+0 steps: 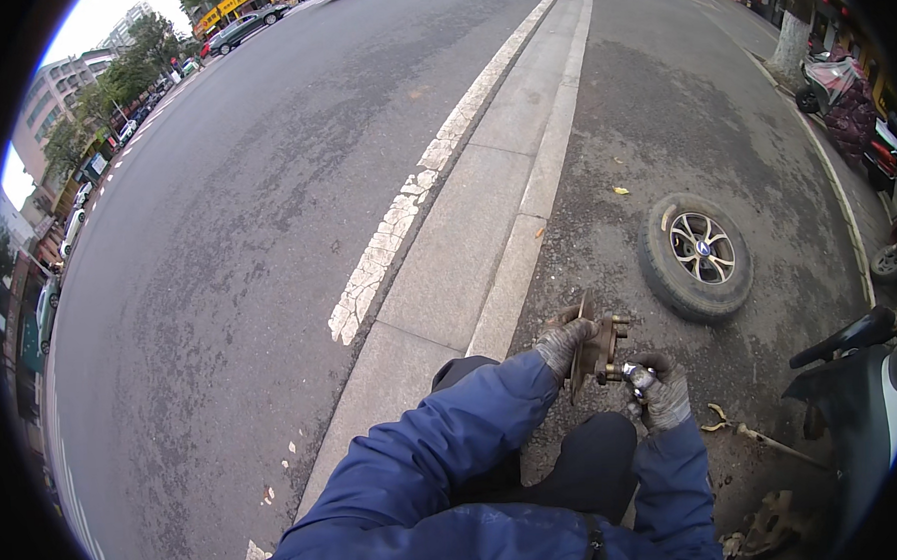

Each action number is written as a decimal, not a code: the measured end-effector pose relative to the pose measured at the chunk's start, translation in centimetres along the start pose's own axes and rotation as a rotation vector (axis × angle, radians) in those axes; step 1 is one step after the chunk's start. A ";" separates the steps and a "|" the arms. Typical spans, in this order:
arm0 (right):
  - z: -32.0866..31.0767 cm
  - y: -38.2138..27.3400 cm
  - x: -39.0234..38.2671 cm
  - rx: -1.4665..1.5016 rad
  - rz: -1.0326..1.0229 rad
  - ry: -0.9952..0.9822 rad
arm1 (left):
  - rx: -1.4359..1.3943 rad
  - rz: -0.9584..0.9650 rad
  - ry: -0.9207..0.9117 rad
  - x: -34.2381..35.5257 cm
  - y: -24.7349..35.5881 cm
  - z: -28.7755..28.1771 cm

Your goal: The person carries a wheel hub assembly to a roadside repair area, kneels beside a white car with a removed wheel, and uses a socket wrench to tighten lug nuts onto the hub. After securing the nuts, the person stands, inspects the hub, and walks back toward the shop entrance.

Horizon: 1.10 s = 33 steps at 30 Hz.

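Observation:
A rusty metal hub with a disc and protruding bolts [600,345] is raised in front of my knees. My left hand [561,343], in a grimy grey glove, is closed on the disc's left side. My right hand [662,396], gloved the same way, grips a shiny silver metal tool [636,377] against the lower bolt on the hub's right. The tool's exact shape is partly hidden by the fingers. Beyond the hub, a wheel with a black and silver rim [669,282] lies flat on the asphalt.
A long metal bar with yellow pieces [776,444] lies to my right, near a scooter [854,392] and dirty parts [765,526]. A concrete gutter strip [456,230] runs along my left beside the road. Parked scooters [847,112] and a tree [793,40] stand at the right; cars [238,34] are across the road.

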State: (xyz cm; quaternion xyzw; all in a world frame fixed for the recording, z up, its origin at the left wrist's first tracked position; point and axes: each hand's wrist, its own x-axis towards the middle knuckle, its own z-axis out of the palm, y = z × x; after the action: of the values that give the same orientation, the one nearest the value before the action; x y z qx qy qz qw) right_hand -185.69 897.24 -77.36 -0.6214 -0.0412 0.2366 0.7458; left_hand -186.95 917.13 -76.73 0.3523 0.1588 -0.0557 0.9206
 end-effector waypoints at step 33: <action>-0.8 -0.7 -1.6 -0.588 -0.207 -0.064 | 0.161 0.010 -0.003 0.9 -1.7 -1.5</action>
State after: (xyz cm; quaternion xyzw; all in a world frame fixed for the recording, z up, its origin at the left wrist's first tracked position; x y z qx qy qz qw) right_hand -186.62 895.84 -76.54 -0.7951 -0.1942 0.1569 0.5526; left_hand -186.83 916.86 -79.11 0.4258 0.1505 -0.0644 0.8899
